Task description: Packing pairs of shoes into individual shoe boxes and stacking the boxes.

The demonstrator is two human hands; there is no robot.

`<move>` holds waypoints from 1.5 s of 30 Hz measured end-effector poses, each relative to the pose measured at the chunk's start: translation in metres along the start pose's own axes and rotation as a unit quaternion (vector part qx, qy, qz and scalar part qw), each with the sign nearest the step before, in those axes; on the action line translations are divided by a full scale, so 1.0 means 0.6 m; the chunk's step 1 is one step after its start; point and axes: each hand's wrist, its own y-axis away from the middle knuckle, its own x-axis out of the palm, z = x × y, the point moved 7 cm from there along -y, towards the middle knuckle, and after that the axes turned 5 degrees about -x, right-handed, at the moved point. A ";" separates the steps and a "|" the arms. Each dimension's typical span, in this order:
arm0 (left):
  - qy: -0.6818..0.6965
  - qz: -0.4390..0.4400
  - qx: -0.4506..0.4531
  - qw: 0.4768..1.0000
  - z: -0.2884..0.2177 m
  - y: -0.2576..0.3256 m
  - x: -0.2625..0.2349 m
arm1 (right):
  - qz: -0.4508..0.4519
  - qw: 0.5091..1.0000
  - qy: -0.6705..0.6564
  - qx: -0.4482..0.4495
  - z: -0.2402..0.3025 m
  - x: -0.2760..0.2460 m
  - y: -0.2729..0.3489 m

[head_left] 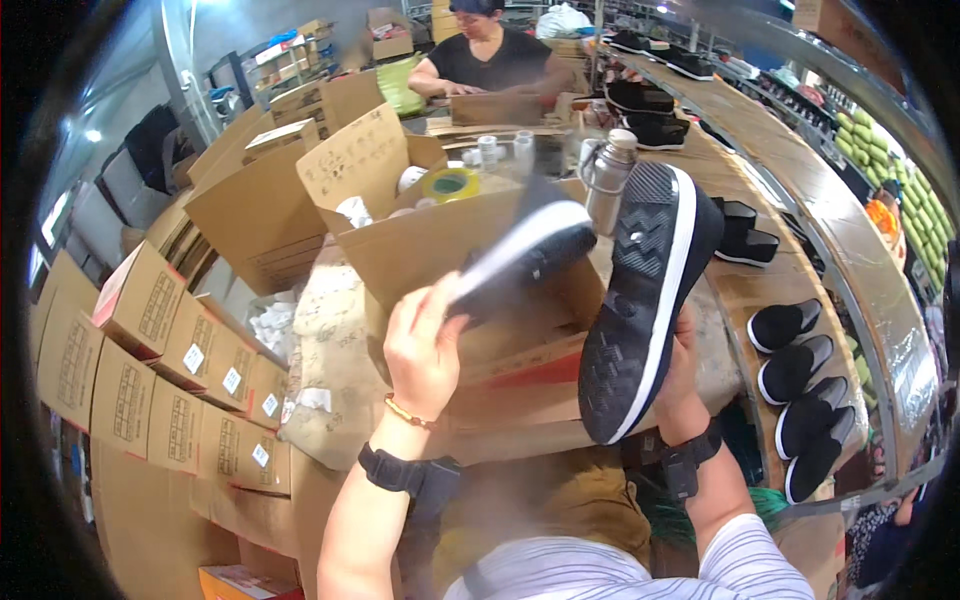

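Observation:
My left hand (pixel 422 345) is closed on the heel or toe end of a black shoe with a white sole edge (pixel 530 245); motion blurs this shoe, so I cannot tell which end. It hangs over a cardboard box (pixel 440 250) on the table. My right hand (pixel 682 365) holds a second black shoe (pixel 650 290) upright, its patterned black sole and white rim turned toward me. That shoe hides most of the right hand's fingers. Inside the box's far part lie a roll of yellow tape (pixel 450 184) and white rolls.
Stacked brown cartons (pixel 150 400) stand at the left. Along the right, a conveyor-like bench (pixel 760 290) carries several black shoes (pixel 800 380). A steel flask (pixel 608 180) stands behind the raised shoe. Across the table a person in black (pixel 495 60) works at a box.

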 end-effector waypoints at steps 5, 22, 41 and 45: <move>-0.104 0.245 0.006 0.964 0.052 0.083 0.064 | 0.171 0.789 0.474 -0.351 0.021 0.188 -0.069; 0.001 0.161 -0.261 0.952 0.223 0.058 0.037 | 0.098 0.596 0.792 -0.083 -0.158 0.014 -0.088; 0.118 0.110 -0.265 0.951 0.258 0.073 0.038 | 0.152 0.682 0.715 -0.036 -0.120 0.018 -0.166; 0.147 0.016 -0.282 0.948 0.264 0.081 0.032 | 0.021 0.673 0.725 -0.145 -0.161 -0.078 -0.101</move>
